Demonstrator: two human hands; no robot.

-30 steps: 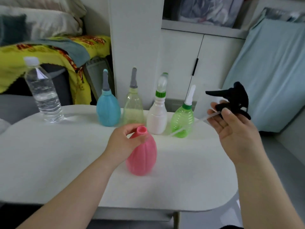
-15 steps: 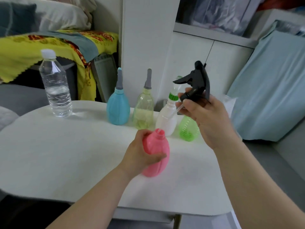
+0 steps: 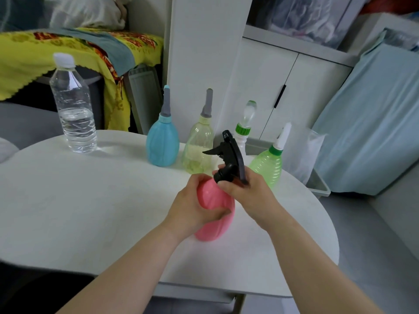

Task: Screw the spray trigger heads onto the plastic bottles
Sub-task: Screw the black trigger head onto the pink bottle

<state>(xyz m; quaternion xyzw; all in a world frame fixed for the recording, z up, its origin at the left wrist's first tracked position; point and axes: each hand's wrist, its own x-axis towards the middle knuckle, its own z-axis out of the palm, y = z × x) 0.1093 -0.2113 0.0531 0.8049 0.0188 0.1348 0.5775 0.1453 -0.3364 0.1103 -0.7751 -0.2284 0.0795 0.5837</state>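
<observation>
A pink plastic bottle point(image 3: 214, 217) stands on the white table point(image 3: 90, 200), and my left hand point(image 3: 195, 207) is wrapped around its left side. My right hand point(image 3: 247, 196) grips a black spray trigger head point(image 3: 230, 158) by its collar and holds it right on top of the bottle's neck. The nozzle points left. The neck and the dip tube are hidden by the trigger collar and my fingers. Behind stand a blue bottle point(image 3: 162, 146), a pale yellow bottle point(image 3: 199, 150), a white bottle point(image 3: 243, 132) and a green bottle point(image 3: 268, 166), each with a pointed nozzle cap.
A clear water bottle point(image 3: 73, 109) with a white cap stands at the table's back left. White cabinets point(image 3: 283, 75) rise behind the table. A light blue cloth-covered object point(image 3: 374, 121) and a grey bin point(image 3: 317, 184) are at the right.
My right hand has brought the trigger head from the right, over and down onto the pink bottle's neck. The dip tube has gone out of sight. My left hand kept hold of the bottle.
</observation>
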